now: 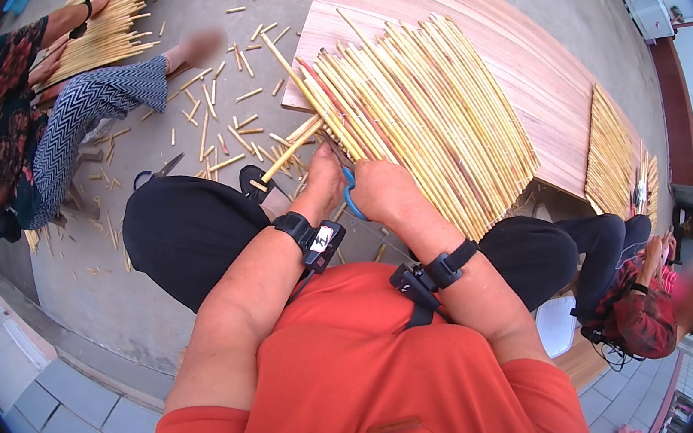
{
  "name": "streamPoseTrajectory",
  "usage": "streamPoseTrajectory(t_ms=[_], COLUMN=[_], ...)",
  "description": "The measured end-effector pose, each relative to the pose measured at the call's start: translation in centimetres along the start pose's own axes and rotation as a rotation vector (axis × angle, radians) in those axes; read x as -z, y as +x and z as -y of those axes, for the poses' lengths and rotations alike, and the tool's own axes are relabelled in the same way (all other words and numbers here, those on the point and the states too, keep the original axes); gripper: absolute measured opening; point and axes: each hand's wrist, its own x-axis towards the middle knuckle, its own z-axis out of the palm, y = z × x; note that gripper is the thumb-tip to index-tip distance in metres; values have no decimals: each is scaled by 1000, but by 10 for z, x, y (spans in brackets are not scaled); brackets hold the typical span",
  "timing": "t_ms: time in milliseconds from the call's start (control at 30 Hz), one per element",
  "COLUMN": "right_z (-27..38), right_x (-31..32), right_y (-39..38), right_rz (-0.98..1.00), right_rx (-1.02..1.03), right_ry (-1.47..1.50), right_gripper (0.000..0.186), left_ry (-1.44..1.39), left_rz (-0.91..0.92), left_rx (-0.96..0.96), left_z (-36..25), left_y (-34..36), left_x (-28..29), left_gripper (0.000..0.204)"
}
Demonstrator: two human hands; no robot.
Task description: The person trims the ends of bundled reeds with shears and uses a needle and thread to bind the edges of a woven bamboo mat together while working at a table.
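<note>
A mat of yellow reed sticks (pixel 429 105) rests on a pale wooden board (pixel 545 76), with uneven ends at its near left corner. My right hand (pixel 385 187) grips the blue handles of a pair of scissors (pixel 353 200) at that corner, the blades among the stick ends. Just left of it, my left hand (pixel 323 175) is closed at the stick ends beside the blades; exactly what its fingers pinch is too small to make out. A loose-looking stick (pixel 284 161) angles down-left past my left hand.
Cut stick pieces (pixel 235 138) litter the concrete floor (pixel 137 303). Dark-handled scissors (pixel 157 172) lie by my left knee. A co-worker (pixel 0 113) on the left handles another bundle (pixel 106 23); another co-worker (pixel 647 305) sits at the right near more stick mats (pixel 609 154).
</note>
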Motion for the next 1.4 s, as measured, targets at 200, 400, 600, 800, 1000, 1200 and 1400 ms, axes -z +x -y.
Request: streamPoseTrajectory(t_ms=[200,400,600,800,1000,1200,1400], right_z=[1,1,-8,-26,-43,-41,-43], right_x=[-2,-4,-19,-25,-40,-41,-41], right_y=[-9,-5,12,10,16,22,25], right_rz=[-29,-24,0,276,316,345,322], right_rx=[19,23,29,-13,26,35,44], right_ry=[-48,-32,21,702,916,956,976], right_gripper=[29,29,28,15,17,16,15], left_ry=[-142,-189,179,-111,-194,-196,-185], left_rz=[-68,-119,-520,-275,-284,-327,-300], left_rx=[-106,-44,-184,-153,-189,-220,-189], left_z=[15,15,10,-17,-16,-18,-21], left_y=[9,6,-9,-4,0,4,4], left_x=[10,20,4,14,11,16,10], left_gripper=[32,26,30,21,15,21,22])
